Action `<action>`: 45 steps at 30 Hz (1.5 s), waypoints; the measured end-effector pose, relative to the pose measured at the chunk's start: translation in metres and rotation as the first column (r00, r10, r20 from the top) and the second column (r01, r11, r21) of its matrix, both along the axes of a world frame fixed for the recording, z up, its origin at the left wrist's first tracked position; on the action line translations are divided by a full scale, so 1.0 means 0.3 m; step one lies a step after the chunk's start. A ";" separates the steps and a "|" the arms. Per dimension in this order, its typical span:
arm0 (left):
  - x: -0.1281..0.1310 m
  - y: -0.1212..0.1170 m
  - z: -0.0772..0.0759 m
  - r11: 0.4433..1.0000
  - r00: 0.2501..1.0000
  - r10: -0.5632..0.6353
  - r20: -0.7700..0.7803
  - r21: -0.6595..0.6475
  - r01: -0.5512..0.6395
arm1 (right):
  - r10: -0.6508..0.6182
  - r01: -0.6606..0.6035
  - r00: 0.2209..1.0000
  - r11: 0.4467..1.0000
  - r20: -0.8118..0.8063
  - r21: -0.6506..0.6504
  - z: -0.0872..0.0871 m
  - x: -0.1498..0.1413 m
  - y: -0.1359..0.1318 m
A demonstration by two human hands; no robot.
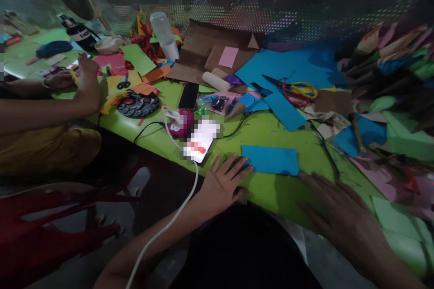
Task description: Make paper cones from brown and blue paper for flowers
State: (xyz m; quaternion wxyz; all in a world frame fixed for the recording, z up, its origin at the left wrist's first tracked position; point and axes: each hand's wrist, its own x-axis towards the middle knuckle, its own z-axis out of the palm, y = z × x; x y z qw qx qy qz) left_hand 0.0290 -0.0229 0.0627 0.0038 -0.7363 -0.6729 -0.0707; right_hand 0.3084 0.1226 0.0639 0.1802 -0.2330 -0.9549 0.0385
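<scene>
A blue paper rectangle (270,160) lies flat on the green table (233,133) in front of me. My left hand (225,178) is open, its spread fingers reaching to the paper's left edge. At the paper's right end, my right hand (339,210) is open and slightly blurred, fingers extended and nothing held. Whether either hand presses on the paper I cannot tell. Just beyond my left hand, a phone with a lit screen (203,137) lies beside a magenta power adapter (179,123). A white cable (169,223) passes over my left forearm.
Yellow-and-red-handled scissors (300,91) rest on large blue sheets (291,67). A dark phone (188,96), brown paper (193,49) and a clear bottle (164,34) stand or lie farther back. Paper scraps crowd the right. Another person's arms (50,104) work at left, above a red chair (44,216).
</scene>
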 end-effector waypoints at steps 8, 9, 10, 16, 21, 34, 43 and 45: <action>-0.010 0.015 0.004 0.999 0.998 -0.007 0.069 0.036 0.005 | 0.174 -0.161 0.979 0.979 0.108 -0.121 0.034 -0.164 -0.075; -0.011 0.016 0.006 0.999 0.997 -0.007 0.082 0.037 0.004 | 0.166 -0.150 0.979 0.980 0.122 -0.133 0.029 -0.163 -0.073; -0.013 0.017 0.008 0.999 0.996 -0.007 0.093 0.036 0.004 | 0.147 -0.128 0.980 0.982 0.134 -0.139 0.025 -0.153 -0.068; -0.017 0.018 0.001 0.999 0.997 -0.015 0.072 0.047 0.012 | -0.040 0.043 0.996 0.998 0.081 -0.036 0.028 -0.021 0.004; -0.004 0.020 -0.007 0.996 0.997 0.003 0.074 0.088 -0.010 | -0.125 0.125 0.992 0.992 -0.032 -0.003 0.068 -0.044 0.064; 0.011 0.013 0.006 0.995 0.993 0.061 0.102 0.078 -0.069 | 0.029 -0.011 0.992 0.990 0.123 -0.141 0.055 -0.250 0.189; -0.011 0.072 -0.004 0.992 0.930 0.031 0.367 0.106 -0.075 | -0.045 0.040 0.999 0.974 -0.019 -0.223 0.066 -0.252 0.193; -0.012 0.085 -0.003 0.986 0.884 0.031 0.467 0.130 -0.103 | -0.066 0.036 0.993 0.954 -0.094 -0.297 0.063 -0.254 0.198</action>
